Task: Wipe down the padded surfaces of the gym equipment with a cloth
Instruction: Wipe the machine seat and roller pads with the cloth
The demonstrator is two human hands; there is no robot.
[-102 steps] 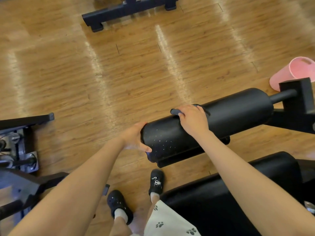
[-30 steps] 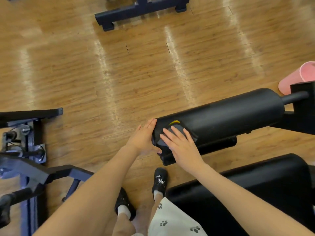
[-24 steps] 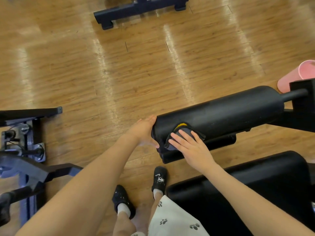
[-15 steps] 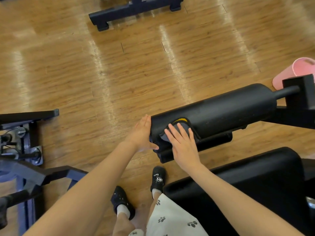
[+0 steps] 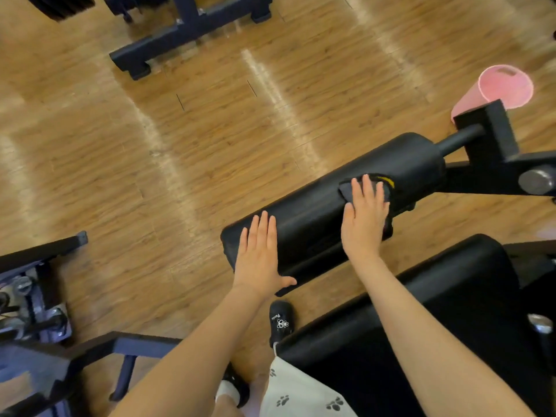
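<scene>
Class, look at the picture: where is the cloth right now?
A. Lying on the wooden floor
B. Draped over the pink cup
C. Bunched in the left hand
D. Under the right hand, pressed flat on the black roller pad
D: the dark cloth shows under the flat fingers of the right hand on the roller pad, while the left hand lies bare on the pad's near end.
</scene>
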